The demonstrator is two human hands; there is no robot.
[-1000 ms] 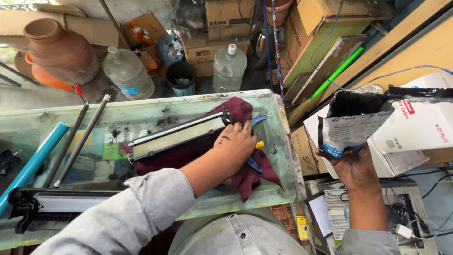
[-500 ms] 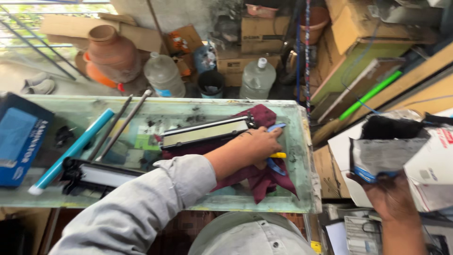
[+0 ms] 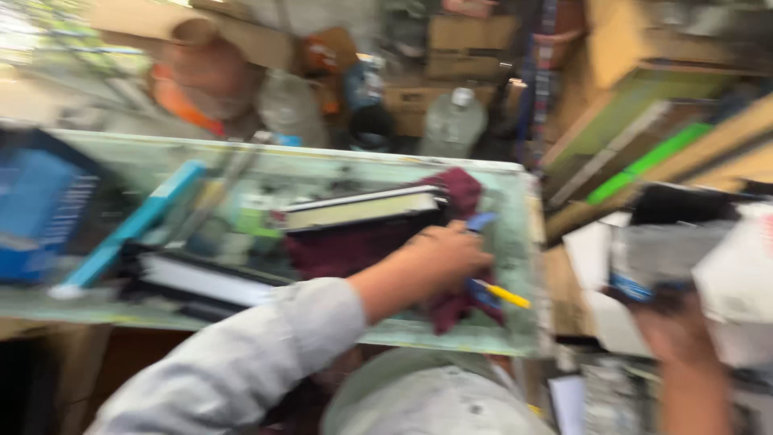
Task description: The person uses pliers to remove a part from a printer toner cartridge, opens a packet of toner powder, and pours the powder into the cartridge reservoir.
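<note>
A long cartridge-like unit [image 3: 358, 209], black with a pale top strip, lies on a dark red cloth [image 3: 354, 250] near the middle of the pale green glass-topped table [image 3: 515, 338]. The left hand [image 3: 443, 258] rests on the cloth at about 4 o'clock from the unit, its fingers curled over the fabric; motion blur hides whether it grips anything. A tool with a yellow handle [image 3: 503, 296] and a blue part [image 3: 481, 221] shows just beside that hand, at its 5 and 1 o'clock.

At 3 o'clock, off the table's edge, the right hand [image 3: 684, 338] holds up a grey and black foil-like bag [image 3: 656, 250], fingers closed around its lower end. A white box [image 3: 737, 274] sits right behind the bag.

At 9 o'clock from the unit lie a second long black cartridge [image 3: 201, 282], a teal rod [image 3: 133, 229] and a blue box [image 3: 36, 209]. At 12 o'clock, beyond the table, stand clear plastic bottles [image 3: 455, 121], a clay pot [image 3: 201, 72] and cardboard cartons [image 3: 467, 36].
</note>
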